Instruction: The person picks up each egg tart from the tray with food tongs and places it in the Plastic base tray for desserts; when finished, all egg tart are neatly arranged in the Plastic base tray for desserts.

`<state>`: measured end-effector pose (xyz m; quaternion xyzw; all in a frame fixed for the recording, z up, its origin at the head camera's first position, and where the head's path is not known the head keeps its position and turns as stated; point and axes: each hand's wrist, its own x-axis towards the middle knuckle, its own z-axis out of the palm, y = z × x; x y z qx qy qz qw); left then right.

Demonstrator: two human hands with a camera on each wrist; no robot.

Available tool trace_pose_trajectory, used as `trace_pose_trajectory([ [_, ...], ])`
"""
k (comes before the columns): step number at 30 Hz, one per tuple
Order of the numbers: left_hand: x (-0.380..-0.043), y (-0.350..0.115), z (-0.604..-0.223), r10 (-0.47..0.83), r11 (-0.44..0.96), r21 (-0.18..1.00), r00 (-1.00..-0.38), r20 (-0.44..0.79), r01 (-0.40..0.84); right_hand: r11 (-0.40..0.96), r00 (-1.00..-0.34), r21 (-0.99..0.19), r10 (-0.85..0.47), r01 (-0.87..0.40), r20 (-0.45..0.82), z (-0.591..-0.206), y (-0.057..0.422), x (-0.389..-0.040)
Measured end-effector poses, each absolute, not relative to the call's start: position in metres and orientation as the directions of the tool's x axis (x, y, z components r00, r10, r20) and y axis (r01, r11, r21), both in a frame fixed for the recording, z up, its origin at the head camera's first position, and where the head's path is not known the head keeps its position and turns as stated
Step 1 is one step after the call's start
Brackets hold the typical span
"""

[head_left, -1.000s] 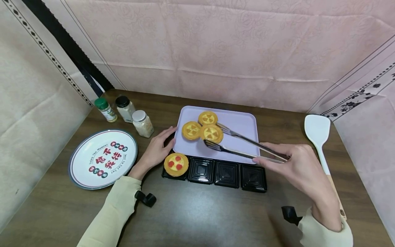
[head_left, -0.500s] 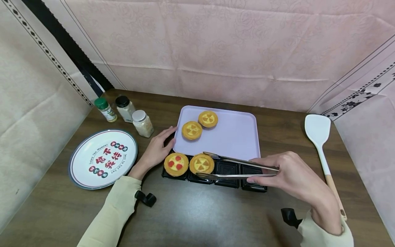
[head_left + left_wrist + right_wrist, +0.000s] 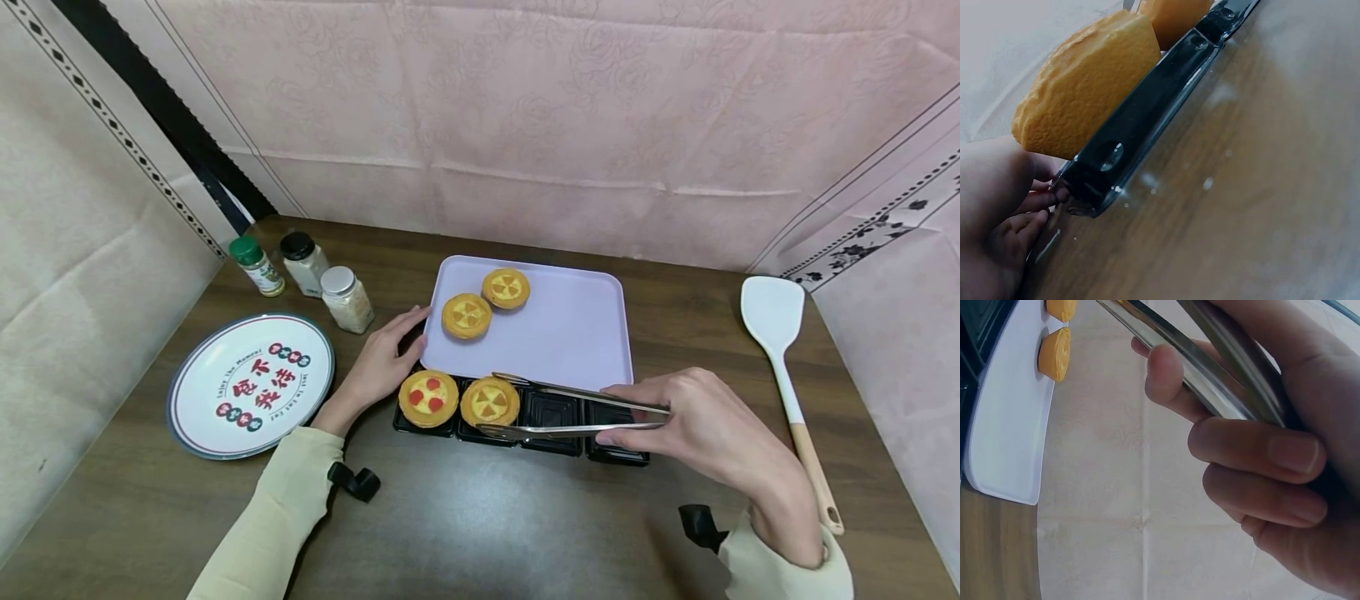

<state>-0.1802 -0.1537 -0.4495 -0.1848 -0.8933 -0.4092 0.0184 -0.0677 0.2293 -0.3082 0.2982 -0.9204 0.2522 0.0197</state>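
Note:
My right hand [image 3: 705,425] grips a pair of metal tongs [image 3: 570,431], the fingers curled round the arms in the right wrist view. The tong tips are spread on either side of an egg tart with a yellow wedge pattern [image 3: 490,401]. That tart sits in the second cup from the left of a black four-cup tray [image 3: 552,417]. A tart with red spots [image 3: 428,399] fills the leftmost cup. My left hand [image 3: 382,358] rests at the left ends of the black tray and the lavender tray [image 3: 570,317], fingers extended. Two more patterned tarts [image 3: 466,317] lie on the lavender tray.
A white plate with red lettering [image 3: 251,387] lies at the left. Behind it stand a green-capped jar [image 3: 257,267], a black-capped jar [image 3: 305,265] and a silver-capped jar [image 3: 347,300]. A white spatula with a wooden handle [image 3: 783,358] lies far right. Cloth walls surround the table.
The tongs have carried one patterned tart from the lavender tray toward me into the black tray's second cup, then opened slightly around it. The left hand has stayed in place.

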Motion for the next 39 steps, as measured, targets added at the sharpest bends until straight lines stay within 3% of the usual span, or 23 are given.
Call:
trace_pose_trajectory([
  [27, -0.1805, -0.1538, -0.4487, 0.315, 0.591, 0.73, -0.931, 0.182, 0.343, 0.721, -0.846, -0.463, -0.512, -0.516, 0.147, -0.31, 0.2284, -0.0701],
  [39, -0.1794, -0.1541, -0.4478, 0.315, 0.59, 0.727, -0.929, 0.193, 0.351, 0.792, -0.905, -0.44, -0.397, -0.422, 0.153, -0.3029, 0.2321, -0.0681],
])
